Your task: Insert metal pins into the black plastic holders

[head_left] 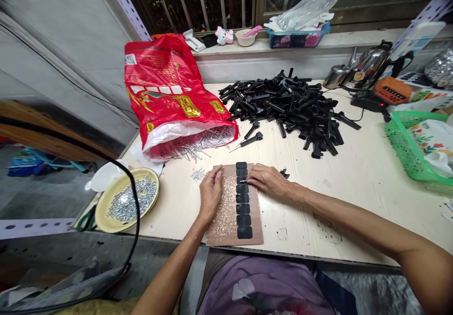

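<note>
A brown board (226,232) lies at the table's front edge, with a column of black rounded pads (243,208) on it. My left hand (211,191) rests on the board's left edge, its fingers pressed together; whether anything is in them is hidden. At the right edge, my right hand (265,179) pinches a small metallic piece over the upper pads. Several black plastic parts form a big pile (283,102) behind the board. Two more black parts (252,139) lie apart from it, one with a thin pin sticking out.
Back left, a red bag (170,83) spills long metal pins (198,145). A yellow plate (101,211) of small metal pieces sits at the left. The right side holds a green basket (406,149) and a kettle (371,64). A black cable (136,201) crosses the left foreground.
</note>
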Demonstrator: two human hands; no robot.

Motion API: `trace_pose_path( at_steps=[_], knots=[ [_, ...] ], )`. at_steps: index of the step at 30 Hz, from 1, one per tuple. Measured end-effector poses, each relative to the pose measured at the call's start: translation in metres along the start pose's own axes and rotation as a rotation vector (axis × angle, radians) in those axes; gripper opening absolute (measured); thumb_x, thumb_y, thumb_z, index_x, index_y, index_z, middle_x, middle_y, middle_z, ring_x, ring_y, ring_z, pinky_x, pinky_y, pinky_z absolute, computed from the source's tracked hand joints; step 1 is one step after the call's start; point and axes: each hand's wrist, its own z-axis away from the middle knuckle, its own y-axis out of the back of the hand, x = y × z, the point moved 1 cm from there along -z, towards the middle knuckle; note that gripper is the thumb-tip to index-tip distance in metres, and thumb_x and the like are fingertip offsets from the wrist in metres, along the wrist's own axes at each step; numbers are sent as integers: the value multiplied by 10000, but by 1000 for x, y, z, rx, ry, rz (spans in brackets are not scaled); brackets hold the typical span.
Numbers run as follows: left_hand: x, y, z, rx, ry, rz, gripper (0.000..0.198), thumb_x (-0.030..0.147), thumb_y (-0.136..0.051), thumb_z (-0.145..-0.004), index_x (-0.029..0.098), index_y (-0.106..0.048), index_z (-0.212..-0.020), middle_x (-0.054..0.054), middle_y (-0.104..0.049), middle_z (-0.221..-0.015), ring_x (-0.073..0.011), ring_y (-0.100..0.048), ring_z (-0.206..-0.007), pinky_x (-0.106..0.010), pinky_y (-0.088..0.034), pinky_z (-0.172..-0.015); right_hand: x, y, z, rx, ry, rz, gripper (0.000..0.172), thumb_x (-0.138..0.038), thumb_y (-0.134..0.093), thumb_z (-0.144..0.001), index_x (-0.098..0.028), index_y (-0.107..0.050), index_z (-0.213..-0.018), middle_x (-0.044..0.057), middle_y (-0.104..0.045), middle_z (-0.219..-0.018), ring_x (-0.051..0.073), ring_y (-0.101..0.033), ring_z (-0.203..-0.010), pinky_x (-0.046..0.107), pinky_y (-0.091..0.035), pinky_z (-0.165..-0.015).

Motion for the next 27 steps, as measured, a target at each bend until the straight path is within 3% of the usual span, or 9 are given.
trace_pose_path(
  at_steps=[6, 10, 14, 18, 20, 23, 27],
  knots=[
    [-2, 3, -1, -13, 22, 29, 325, 368, -474, -892, 195, -647, -1105, -77, -653, -1141, -208, -590, -1065, -365, -425, -955, 19, 36, 38, -176, -171, 86, 305, -376, -474, -928, -178, -649, -777, 21, -611, -745, 119, -510, -657, 227, -351, -536],
    [-3, 1, -1, -7, 29, 60, 318, 369, -489, -887, 199, -645, -1106, -74, -648, -1141, -208, -585, -1066, -360, -432, -940, 38, 49, 13, -20, -167, 251, 293, -391, -471, -928, -192, -666, -838, 39, -638, -805, 147, -507, -724, 260, -354, -608],
    [-1, 10, 1, 49, 9, 24, 323, 361, -478, -895, 194, -630, -1125, -72, -645, -1078, -187, -597, -986, -319, -458, -862, 61, 23, -52, 97, -73, 435, 230, -309, -466, -933, -180, -650, -883, 64, -643, -867, 188, -482, -836, 294, -334, -700],
    [-12, 45, -4, 201, -3, -137, 319, 348, -457, -901, 178, -628, -1111, -69, -628, -943, -169, -592, -801, -297, -471, -732, 80, -8, -90, 69, -16, 531, 210, -309, -492, -919, -170, -647, -890, 80, -624, -881, 199, -467, -859, 310, -302, -730],
    [-25, 65, -8, 243, 0, -237, 307, 330, -456, -898, 158, -636, -1077, -79, -622, -922, -177, -588, -777, -308, -468, -720, 87, -15, -92, 51, 4, 547, 223, -300, -462, -934, -182, -651, -924, 77, -611, -879, 198, -465, -858, 315, -295, -745],
    [-46, 85, -11, 195, -19, -378, 285, 288, -448, -896, 150, -643, -1052, -96, -620, -929, -203, -594, -822, -338, -462, -763, 94, -17, -82, 26, 39, 543, 240, -245, -415, -950, -211, -641, -1024, 73, -598, -899, 200, -465, -857, 314, -306, -748],
    [-58, 88, -22, 118, -79, -503, 297, 273, -407, -913, 175, -643, -1064, -87, -602, -909, -206, -579, -847, -339, -447, -786, 99, -16, -68, 28, 31, 520, 267, -199, -401, -940, -194, -622, -1089, 91, -593, -914, 203, -474, -833, 302, -348, -726]
  ],
)
